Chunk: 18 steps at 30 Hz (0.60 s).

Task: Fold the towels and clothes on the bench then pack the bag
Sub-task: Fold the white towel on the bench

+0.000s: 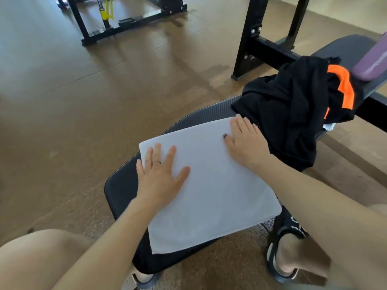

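A white towel (207,185) lies folded flat across the near end of the black bench (119,185), its near edge hanging over the seat. My left hand (161,176) presses flat on its left side, fingers spread. My right hand (245,141) rests flat on its far right corner. Just beyond, a crumpled heap of black clothes with an orange patch (293,109) sits on the bench, touching the towel's right edge. A purple bag (372,57) shows partly at the far right of the bench.
A black steel rack frame (255,36) stands on the brown floor behind the bench. Another machine frame (117,24) with a yellow part stands at the far left. My knee (41,258) and sandalled feet (287,248) flank the bench.
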Available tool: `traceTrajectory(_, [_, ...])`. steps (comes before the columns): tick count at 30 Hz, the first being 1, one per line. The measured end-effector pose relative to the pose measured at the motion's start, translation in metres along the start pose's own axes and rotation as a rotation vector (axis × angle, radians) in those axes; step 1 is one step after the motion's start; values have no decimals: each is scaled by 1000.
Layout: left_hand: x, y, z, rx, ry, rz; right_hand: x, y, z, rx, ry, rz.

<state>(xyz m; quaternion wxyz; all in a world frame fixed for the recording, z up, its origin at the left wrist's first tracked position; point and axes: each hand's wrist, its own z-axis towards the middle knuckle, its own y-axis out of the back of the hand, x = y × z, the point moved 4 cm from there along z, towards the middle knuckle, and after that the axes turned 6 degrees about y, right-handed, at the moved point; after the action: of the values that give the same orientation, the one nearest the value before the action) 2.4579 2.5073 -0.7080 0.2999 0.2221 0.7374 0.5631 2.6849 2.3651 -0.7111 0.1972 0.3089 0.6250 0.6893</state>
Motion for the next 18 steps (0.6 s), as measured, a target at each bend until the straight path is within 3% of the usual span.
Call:
traceTrajectory(2, [11,15,14,-39,46,-116,23,15,-17,-115,20,24])
traceTrajectory(5, [36,38,44,-35,202,-297,97,28,-82,-259,259,213])
traceTrajectory(8, [51,45,56,94,234,-412,174,27,-161,-95,486,327])
traceTrajectory(11, [56,53,53,68,197,-486,211,9,-203,54,586,201])
traceTrajectory(18, [50,73,47,-63,113,-441,216,-9,-217,31,752,-113])
